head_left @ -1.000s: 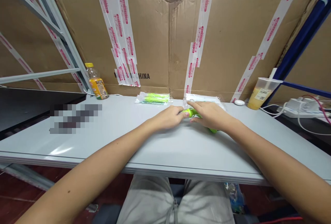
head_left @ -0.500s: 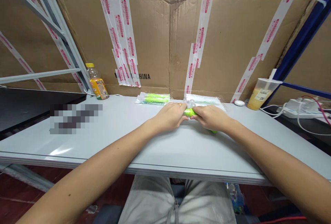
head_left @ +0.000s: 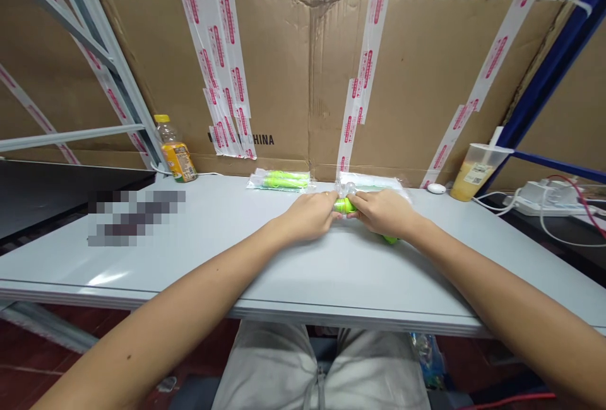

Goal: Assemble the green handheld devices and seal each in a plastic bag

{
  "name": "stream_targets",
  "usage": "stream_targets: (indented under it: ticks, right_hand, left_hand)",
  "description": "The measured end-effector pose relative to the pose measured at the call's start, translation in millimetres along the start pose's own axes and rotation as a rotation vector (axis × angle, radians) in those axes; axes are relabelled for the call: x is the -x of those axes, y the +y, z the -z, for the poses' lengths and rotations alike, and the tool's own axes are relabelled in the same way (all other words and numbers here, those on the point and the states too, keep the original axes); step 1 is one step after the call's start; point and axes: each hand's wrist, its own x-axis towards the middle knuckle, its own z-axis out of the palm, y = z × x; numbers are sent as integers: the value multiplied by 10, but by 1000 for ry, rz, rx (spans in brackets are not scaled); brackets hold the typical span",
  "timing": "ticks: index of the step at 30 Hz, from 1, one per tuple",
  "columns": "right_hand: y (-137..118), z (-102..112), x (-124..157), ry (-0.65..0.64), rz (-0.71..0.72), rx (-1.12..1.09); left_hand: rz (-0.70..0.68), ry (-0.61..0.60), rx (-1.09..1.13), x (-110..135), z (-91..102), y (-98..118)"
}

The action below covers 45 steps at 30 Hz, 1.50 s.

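Observation:
My left hand (head_left: 310, 213) and my right hand (head_left: 382, 211) meet over a bright green item in a clear plastic wrapper (head_left: 344, 204) on the grey table (head_left: 237, 252). Both hands are closed, pinching the wrapper end between fingertips. The item's other green end (head_left: 390, 239) shows under my right wrist. Behind my hands lies a flat stack of clear bags (head_left: 374, 181). A sealed pack of green items (head_left: 280, 180) rests to the left of it.
A taped cardboard wall (head_left: 303, 75) closes the back of the table. A yellow drink bottle (head_left: 174, 150) stands at back left, a lidded cup with a straw (head_left: 478, 168) and a small white puck (head_left: 436, 188) at back right. A power strip with cables (head_left: 544, 194) lies far right.
My right hand's fingers curled from lying over the green item into a pinch at its wrapper end. Both hands drew closer together; the item stayed in place.

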Motion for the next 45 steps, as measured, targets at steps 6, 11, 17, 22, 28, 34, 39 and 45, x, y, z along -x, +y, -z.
stream_targets:
  ticks: [6,11,17,22,28,34,39,45]
  right_hand:
    - [38,75,-18,-23,-135,-633]
    - [135,159,24,-296,-224,-1177]
    - [167,127,34,-342,-236,-1229]
    - [110,26,-13,-222,-204,-975]
    - [62,125,-10,-231,-200,-1044]
    - [376,146,-4,2,-342,-1144]
    - [1062,-206,201,308,-681,-677]
    - [1384,-676,399,-27,-537,-305]
  left_hand:
    - [-194,222,-327,-56,-53,-4]
    - [-284,263,-365,-65,-97,3]
    - [-262,224,-265,-60,-98,24]
    - [-201,104,-171,-33,-112,34]
    - [-241,171,-178,-45,-101,8]
    - [-187,319,-126,-67,13,-106]
    - [94,425,99,-56,16,-259]
    - [212,418,215,-76,-31,-343]
